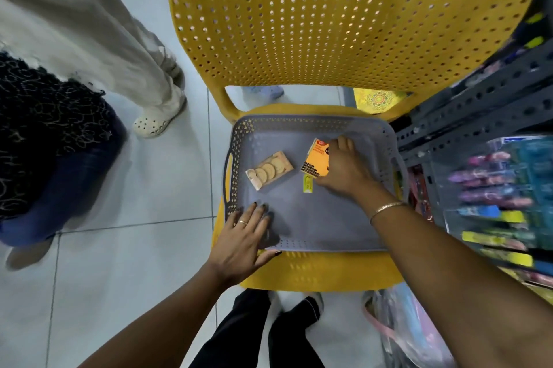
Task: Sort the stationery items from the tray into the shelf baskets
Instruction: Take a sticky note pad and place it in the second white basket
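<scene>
Grey tray (311, 230) holds three items; right hand (344, 170) grasps one.

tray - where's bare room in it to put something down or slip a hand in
Free: the tray floor near its front rim, between left hand and right forearm; also the back strip. Crowded: the middle, with the wooden pack, orange pack, small yellow item and right hand.

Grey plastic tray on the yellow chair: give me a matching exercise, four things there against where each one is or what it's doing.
Things:
1. orange card packet
2. clear pack of round wooden pieces
3. small yellow-green item
4. left hand

Places or states:
A. lying alone in the left half of the grey plastic tray
B. resting on the tray's near left corner
C. under the right hand
D. just below the orange packet

Pairs: 1-C, 2-A, 3-D, 4-B
</scene>
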The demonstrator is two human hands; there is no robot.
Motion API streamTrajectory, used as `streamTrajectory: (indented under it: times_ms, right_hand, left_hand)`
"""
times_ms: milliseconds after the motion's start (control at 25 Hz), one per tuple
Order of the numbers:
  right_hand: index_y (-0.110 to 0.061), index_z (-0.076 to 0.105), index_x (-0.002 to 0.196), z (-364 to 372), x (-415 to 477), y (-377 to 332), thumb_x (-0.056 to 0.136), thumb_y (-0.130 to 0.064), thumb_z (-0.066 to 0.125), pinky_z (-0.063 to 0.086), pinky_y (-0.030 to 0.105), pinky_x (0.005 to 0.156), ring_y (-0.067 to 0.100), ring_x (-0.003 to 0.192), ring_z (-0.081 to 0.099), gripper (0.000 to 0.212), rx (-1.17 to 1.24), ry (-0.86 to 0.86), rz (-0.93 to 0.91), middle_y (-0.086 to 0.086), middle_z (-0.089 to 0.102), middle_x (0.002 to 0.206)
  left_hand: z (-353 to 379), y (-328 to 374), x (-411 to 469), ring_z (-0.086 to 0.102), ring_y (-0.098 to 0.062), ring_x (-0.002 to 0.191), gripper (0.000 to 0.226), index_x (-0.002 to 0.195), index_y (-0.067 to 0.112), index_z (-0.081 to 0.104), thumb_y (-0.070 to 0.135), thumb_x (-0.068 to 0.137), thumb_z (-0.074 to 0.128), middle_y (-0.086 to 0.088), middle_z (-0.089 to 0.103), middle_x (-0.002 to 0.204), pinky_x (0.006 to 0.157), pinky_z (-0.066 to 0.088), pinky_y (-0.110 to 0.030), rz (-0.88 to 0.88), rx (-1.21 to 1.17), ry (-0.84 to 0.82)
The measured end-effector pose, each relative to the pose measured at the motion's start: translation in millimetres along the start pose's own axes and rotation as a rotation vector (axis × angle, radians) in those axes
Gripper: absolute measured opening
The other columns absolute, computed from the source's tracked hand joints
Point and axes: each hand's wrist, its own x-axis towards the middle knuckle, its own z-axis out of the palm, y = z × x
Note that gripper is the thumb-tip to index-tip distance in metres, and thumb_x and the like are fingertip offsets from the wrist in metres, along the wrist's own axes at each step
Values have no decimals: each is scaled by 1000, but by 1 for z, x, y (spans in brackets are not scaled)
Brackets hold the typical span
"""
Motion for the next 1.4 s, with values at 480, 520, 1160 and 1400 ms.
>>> streamTrajectory:
  times_ms: [480, 520, 1160, 1400]
  right_hand:
    - [0, 45, 120, -267, -132, -9, 61, -34, 79, 37, 38, 99, 32, 118, 37, 76, 16, 302, 63, 18, 42, 123]
    - [0, 45, 120, -292, -150, -10, 62, -33, 78, 36, 37, 99, 32, 119, 37, 75, 8, 331, 80, 19, 41, 124]
    - [-3, 51, 115, -368, -562, 114, 63, -42, 75, 36, 31, 93, 34, 116, 42, 69, -47, 622, 839, 22, 51, 121]
    - [-6, 41, 129, -274, -652, 144, 65, -36, 75, 35, 33, 104, 33, 130, 32, 78, 171, 517, 1040, 20, 37, 136]
  left_hand:
    - [-197, 50, 65, 52, -30, 118, 81, 117, 4, 62, 65, 93, 15, -15, 55, 130, 94, 27, -40, 237, 29, 292]
    - [-216, 64, 70, 47, -29, 121, 80, 119, 5, 61, 65, 93, 16, -15, 54, 132, 95, 27, -40, 277, 25, 330]
    - [-314, 434, -4, 36, -33, 131, 80, 133, 1, 44, 63, 92, 15, -18, 38, 143, 108, 14, -43, 1300, 38, 612]
    - [-265, 461, -18, 35, -24, 127, 75, 133, 2, 33, 61, 92, 12, -13, 48, 136, 110, 8, -25, 1339, 57, 352]
